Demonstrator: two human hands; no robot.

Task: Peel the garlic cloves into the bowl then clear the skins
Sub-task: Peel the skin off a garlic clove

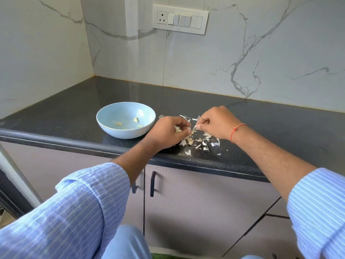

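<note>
Three peeled garlic cloves (136, 119) are lying in the pale blue bowl (104, 126), which is sitting on the dark speckled countertop (74, 113) just left of the hands; cloves are small, so long axes are hard to judge, though the nearest-centre one seems to be pointing up-right. No brand, label or legible writing is showing anywhere, incl. the switch plate (180, 19) on the marble wall. Left hand (166, 132) is curling fingers round a garlic piece (177, 129), w/ white skin poking out by the thumb; the piece's axis can't be made out, as most of it is being hidden by the fingers. Right hand (217, 123), w/ a red thread (235, 130) at the wrist, is pinching a strip of skin (195, 127) betw. thumb and forefinger, the strip reaching toward the left hand's fingertips. Loose skins (203, 141) are lying scattered on the counter under and in front of both hands, near the front edge. Whether any unpeeled cloves are mixed in that pile can't be told. Striped blue sleeves (84, 202) are being cut off by the frame edges. Cabinet handle (153, 184) is showing below the counter.
</note>
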